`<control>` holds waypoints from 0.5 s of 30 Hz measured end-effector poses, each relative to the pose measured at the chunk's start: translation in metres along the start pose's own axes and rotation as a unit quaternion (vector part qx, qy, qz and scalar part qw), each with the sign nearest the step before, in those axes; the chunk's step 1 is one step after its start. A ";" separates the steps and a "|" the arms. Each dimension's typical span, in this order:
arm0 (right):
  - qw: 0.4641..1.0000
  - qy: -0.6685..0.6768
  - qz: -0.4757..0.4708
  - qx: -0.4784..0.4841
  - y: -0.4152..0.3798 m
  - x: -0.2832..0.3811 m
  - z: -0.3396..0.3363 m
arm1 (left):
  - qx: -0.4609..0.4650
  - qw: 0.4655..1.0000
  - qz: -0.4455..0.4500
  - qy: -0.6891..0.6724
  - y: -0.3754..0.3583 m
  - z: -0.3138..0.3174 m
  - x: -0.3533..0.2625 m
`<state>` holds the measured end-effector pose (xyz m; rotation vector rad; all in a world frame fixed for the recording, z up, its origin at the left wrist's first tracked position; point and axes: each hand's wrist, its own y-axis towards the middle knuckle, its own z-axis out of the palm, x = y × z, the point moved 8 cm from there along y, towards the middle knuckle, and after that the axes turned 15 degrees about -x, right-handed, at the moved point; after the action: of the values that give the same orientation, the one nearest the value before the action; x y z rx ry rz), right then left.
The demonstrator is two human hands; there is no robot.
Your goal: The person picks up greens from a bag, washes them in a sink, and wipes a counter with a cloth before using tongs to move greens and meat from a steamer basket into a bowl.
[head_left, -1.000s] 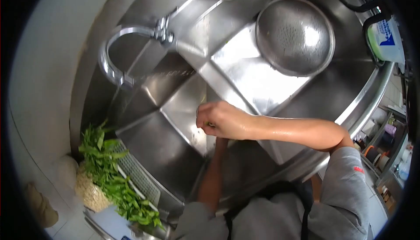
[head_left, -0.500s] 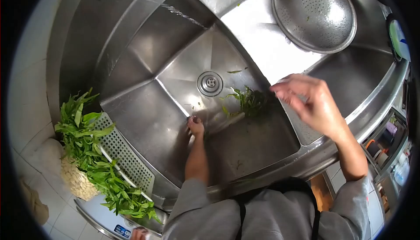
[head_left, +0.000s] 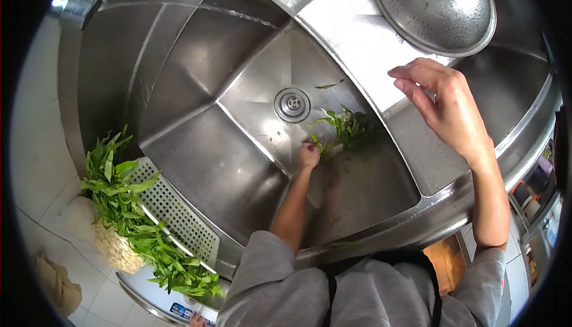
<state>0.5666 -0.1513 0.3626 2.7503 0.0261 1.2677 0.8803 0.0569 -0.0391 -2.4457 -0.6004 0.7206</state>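
Observation:
Inside the steel sink basin, my left hand is low near the bottom, its fingers closed together. What they pinch, if anything, is too small to make out. Just beyond its fingertips lies a small clump of wet green leaves, to the right of the drain. My right hand hovers above the right-hand part of the sink, below the steel colander. Its fingers are loosely bent, with the thumb beneath them, and nothing shows in them.
Water runs from a tap at the upper left. Leafy greens heap over a perforated white plastic basket on the left. A bag of pale pieces stands behind it. Another person's hand shows at the bottom edge.
My left hand has moved right across the basin, up to the clump of leaves. My right hand has moved up and right. The camera view has shifted slightly.

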 end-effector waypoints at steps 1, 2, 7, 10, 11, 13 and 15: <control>0.999 0.005 0.035 0.004 0.003 -0.004 -0.002 | -0.115 0.993 0.022 -0.020 0.010 -0.032 -0.009; 0.998 0.009 0.069 0.007 0.004 -0.009 -0.003 | -0.228 0.972 0.044 -0.042 0.019 -0.071 -0.015; 1.000 0.001 -0.002 -0.022 0.007 -0.008 -0.010 | -0.190 0.981 0.018 0.025 0.038 -0.026 0.019; 0.999 0.006 0.021 -0.024 0.006 -0.012 -0.013 | 0.044 0.963 0.263 0.026 -0.033 0.041 -0.058; 0.999 0.006 0.034 -0.042 0.010 -0.016 -0.017 | 0.171 0.951 0.254 -0.053 -0.048 0.045 -0.091; 0.997 0.003 0.054 -0.053 0.014 -0.020 -0.026 | 0.108 0.941 0.319 -0.030 -0.033 0.010 -0.152; 0.995 -0.009 0.071 -0.070 0.018 -0.022 -0.033 | -0.029 0.923 0.375 0.087 0.024 -0.008 -0.176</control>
<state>0.5262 -0.1675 0.3692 2.6822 -0.2546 1.2266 0.7576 -0.0585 0.0170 -2.7460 0.4304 0.7447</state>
